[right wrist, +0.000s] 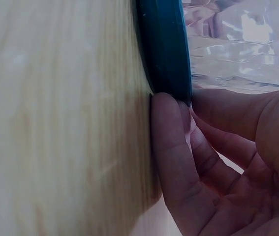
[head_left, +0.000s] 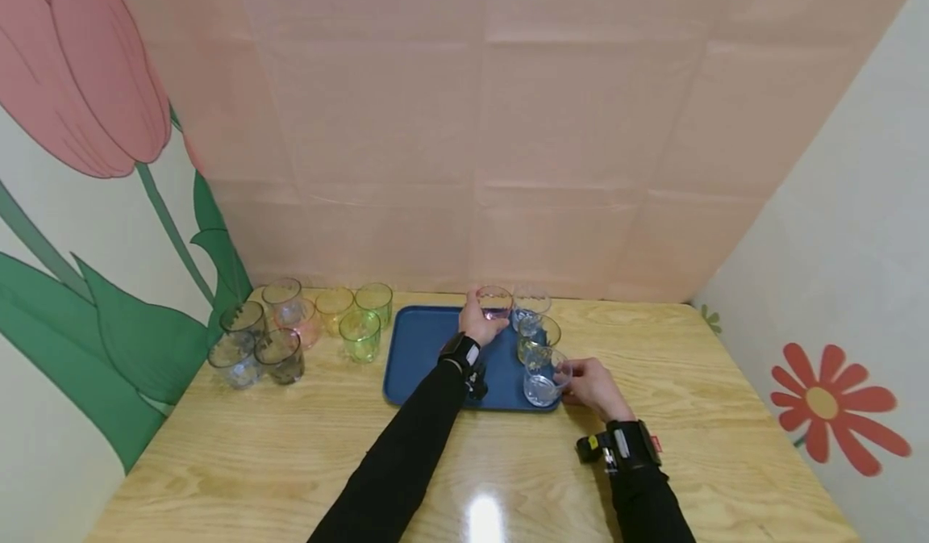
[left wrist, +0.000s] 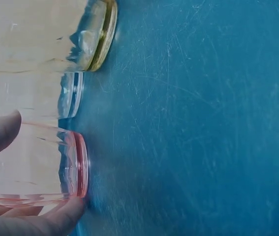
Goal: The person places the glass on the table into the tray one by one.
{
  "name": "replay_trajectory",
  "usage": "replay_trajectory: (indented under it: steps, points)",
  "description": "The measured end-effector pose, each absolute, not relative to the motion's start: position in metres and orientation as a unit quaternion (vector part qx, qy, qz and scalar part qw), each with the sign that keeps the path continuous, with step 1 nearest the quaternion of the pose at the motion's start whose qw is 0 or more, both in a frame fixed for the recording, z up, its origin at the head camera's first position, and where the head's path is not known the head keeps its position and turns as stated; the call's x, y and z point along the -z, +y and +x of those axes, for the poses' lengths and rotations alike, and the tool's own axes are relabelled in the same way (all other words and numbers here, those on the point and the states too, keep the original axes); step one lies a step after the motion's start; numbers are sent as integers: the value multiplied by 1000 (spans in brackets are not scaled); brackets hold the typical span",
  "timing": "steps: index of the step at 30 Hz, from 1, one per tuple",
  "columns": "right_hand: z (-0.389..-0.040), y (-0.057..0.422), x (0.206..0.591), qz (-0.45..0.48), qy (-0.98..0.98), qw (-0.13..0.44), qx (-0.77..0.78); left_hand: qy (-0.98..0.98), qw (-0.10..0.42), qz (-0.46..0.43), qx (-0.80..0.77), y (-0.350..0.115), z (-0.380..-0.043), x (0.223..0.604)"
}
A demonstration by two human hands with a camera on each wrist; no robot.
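Note:
My left hand holds a pink-tinted glass over the back of the blue tray, thumb on one side and fingers on the other. The glass's base is right at the tray's surface in the left wrist view. Beside it stand a clear glass and a yellowish glass. At the tray's front right corner, my right hand pinches the tray's rim between thumb and fingers. Another clear glass stands on the tray close against that thumb.
Left of the tray, green glasses and a yellow glass stand on the wooden table. Farther left is a cluster of grey, clear and pink glasses. A pinkish covered wall rises behind the table.

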State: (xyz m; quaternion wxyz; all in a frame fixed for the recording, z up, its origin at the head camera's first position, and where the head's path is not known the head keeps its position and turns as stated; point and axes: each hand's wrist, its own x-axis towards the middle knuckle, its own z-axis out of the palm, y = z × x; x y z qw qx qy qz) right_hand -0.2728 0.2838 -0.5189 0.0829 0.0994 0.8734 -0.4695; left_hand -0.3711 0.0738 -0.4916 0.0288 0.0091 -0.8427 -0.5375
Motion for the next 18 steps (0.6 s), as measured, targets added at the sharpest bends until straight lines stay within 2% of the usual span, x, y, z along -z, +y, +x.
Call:
replay_trajectory:
  steps: [18]
  points:
    - [-271,283,519,86,877,72,467,-836,19,13,548,73,-371,493]
